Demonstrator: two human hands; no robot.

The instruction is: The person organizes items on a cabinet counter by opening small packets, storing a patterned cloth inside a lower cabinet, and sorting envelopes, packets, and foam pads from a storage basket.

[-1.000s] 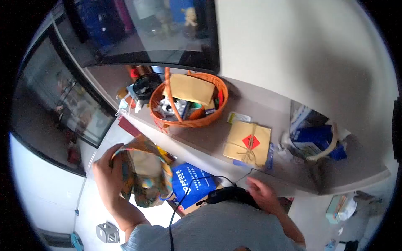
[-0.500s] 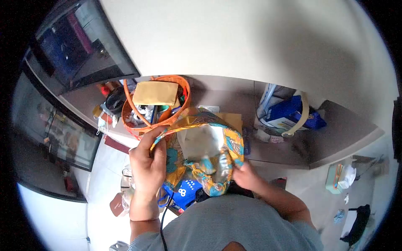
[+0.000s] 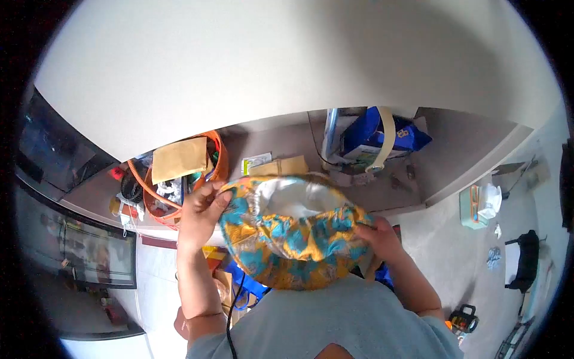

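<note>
A yellow and teal patterned shower cap (image 3: 293,263), with a gathered edge and a pale shiny lining, is stretched out in front of my chest. Its opening faces up, so the lining shows. My left hand (image 3: 200,218) pinches the cap's left rim between thumb and fingers. On the opposite side, my right hand (image 3: 381,239) grips the right edge, its fingertips partly hidden by the fabric.
Behind the cap runs a shelf (image 3: 269,140) bearing an orange basket (image 3: 221,158) with a brown envelope (image 3: 179,160) on top. A blue bag (image 3: 365,134) stands farther right along it. On the floor at right is a pale green box (image 3: 472,209).
The cap has been spread wider and flattened, with more of its patterned outside showing. My right hand has moved right and up, and the view has shifted to the right.
</note>
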